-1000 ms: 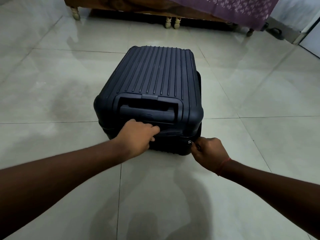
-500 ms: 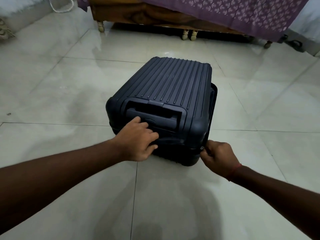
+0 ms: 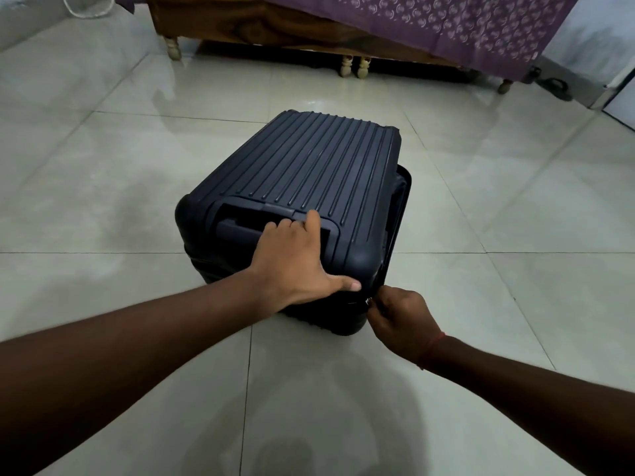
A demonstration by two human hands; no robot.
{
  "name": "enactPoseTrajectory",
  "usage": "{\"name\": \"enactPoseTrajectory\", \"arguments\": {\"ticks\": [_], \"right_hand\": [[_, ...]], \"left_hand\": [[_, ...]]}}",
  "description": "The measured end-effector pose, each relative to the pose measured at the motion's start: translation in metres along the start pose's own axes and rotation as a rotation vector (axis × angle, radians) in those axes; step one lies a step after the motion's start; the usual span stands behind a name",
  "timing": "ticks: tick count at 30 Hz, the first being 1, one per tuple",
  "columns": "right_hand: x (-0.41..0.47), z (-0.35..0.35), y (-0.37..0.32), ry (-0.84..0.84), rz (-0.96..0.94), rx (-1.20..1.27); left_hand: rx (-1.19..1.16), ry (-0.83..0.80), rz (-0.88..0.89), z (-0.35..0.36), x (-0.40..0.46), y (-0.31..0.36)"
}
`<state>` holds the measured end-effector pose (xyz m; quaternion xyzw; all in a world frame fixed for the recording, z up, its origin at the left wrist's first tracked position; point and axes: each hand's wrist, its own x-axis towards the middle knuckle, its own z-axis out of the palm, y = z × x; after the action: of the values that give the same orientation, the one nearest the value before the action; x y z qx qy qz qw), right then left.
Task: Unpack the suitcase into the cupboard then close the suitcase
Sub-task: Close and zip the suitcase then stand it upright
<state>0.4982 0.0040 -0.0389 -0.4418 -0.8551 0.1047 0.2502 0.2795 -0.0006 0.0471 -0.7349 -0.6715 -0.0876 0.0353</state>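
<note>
The suitcase (image 3: 295, 207), a dark ribbed hard-shell case, lies flat on the pale tiled floor (image 3: 103, 201) at the centre of the frame, with a wooden bed (image 3: 275, 25) across the top edge. The left hand (image 3: 292, 266) rests spread on the near end of the lid, fingers extended over the recessed handle (image 3: 240, 225) and thumb lying along the near right corner; it presses rather than grips. The right hand (image 3: 400, 321), at the lower right of the case, is curled and pinches a small metal zip pull (image 3: 368, 299) at the corner seam. Along the right side the two halves stand slightly apart. Judgement: the shell is rigid and smooth, likely to slide on glossy tile, so downward pressure is warranted. Weight cannot be determined. The handle and zip pull are the sound holds.
</note>
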Motion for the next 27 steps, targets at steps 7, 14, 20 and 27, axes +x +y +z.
{"name": "enactPoseTrajectory", "arguments": {"ticks": [7, 14, 20, 27], "right_hand": [[0.003, -0.02, 0.015, -0.028, 0.028, -0.069], [0.045, -0.026, 0.037, -0.074, 0.133, -0.186], [0.04, 0.007, -0.009, -0.071, -0.057, -0.022], [0.034, 0.039, -0.055, -0.056, -0.245, 0.069]], "left_hand": [[-0.225, 0.163, 0.118, -0.006, 0.007, -0.026], [-0.264, 0.35, 0.325, 0.009, -0.007, -0.062], [-0.551, 0.361, 0.226, 0.003, -0.023, -0.133], [-0.209, 0.048, -0.053, -0.043, 0.001, -0.072]]}}
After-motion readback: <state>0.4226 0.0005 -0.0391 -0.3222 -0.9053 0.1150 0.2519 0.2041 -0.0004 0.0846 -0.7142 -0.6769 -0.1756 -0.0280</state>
